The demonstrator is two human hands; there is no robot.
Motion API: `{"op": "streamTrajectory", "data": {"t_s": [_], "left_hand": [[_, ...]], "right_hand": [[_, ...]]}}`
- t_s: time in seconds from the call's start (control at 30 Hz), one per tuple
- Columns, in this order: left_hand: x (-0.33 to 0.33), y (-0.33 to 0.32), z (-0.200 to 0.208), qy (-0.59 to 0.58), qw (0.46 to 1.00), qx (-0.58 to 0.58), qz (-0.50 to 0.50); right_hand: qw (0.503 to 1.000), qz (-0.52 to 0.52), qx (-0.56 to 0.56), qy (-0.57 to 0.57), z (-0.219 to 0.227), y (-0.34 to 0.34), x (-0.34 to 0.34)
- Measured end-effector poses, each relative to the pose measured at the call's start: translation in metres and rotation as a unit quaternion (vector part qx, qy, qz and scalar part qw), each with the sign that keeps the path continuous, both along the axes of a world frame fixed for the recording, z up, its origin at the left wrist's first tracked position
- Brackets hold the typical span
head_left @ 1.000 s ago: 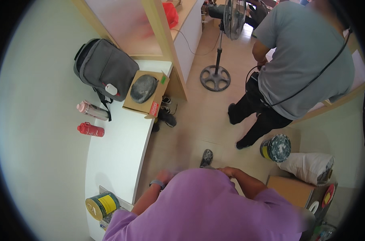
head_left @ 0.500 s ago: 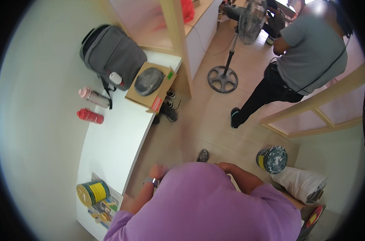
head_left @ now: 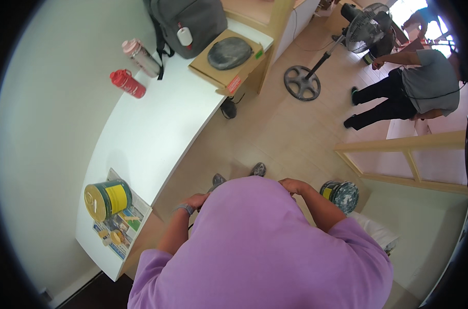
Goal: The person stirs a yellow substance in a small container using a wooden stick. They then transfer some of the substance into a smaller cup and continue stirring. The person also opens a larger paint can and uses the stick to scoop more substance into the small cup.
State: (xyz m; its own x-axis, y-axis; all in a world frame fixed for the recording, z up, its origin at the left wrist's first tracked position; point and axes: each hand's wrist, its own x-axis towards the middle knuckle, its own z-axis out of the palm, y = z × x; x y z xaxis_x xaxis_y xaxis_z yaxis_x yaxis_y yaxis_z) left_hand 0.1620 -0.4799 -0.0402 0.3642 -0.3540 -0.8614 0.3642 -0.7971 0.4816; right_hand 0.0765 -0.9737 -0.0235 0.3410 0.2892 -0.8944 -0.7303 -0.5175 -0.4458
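My left hand [head_left: 197, 200], with a grey watch [head_left: 185, 207] at its wrist, is at the left front edge of my purple shirt [head_left: 254, 242]. Its fingers look curled in, and their tips are hidden. My right hand [head_left: 291, 186] is at the shirt's opposite edge, fingers also bent inward and partly covered by the cloth. What either hand grips is out of sight. Beyond the shirt, my dark, spotted shoes [head_left: 258, 169] stand on the floor.
A white counter [head_left: 162, 139] on the left bears a green-and-yellow can [head_left: 108, 200] on newspaper, two bottles [head_left: 128, 84], a backpack [head_left: 190, 26] and a cardboard box [head_left: 221, 69]. A stained bucket [head_left: 342, 195] stands right; a fan [head_left: 302, 83] and a co-worker [head_left: 427, 85] are farther off.
My view has shifted, and the counter and its can now sit higher. A second shoe of mine has come into sight. The co-worker appears farther right, with legs apart.
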Motion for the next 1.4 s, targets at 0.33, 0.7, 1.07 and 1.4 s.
{"op": "streamTrajectory", "data": {"t_s": [0.33, 0.7, 1.07, 1.4], "left_hand": [[-0.005, 0.035, 0.057, -0.162, 0.986, -0.015, 0.04], [0.02, -0.003, 0.127, -0.344, 0.907, -0.089, 0.227], [0.149, -0.088, 0.176, -0.396, 0.873, -0.081, 0.272], [0.352, -0.262, 0.184, -0.622, 0.778, 0.01, -0.086]], "right_hand": [[0.965, 0.187, -0.144, -0.114, 0.046, 0.072, 0.046], [0.925, -0.066, -0.179, -0.329, 0.077, 0.081, 0.176], [0.757, -0.243, -0.177, -0.58, 0.105, -0.005, 0.408], [0.755, -0.186, -0.136, -0.614, 0.079, -0.032, 0.463]]}}
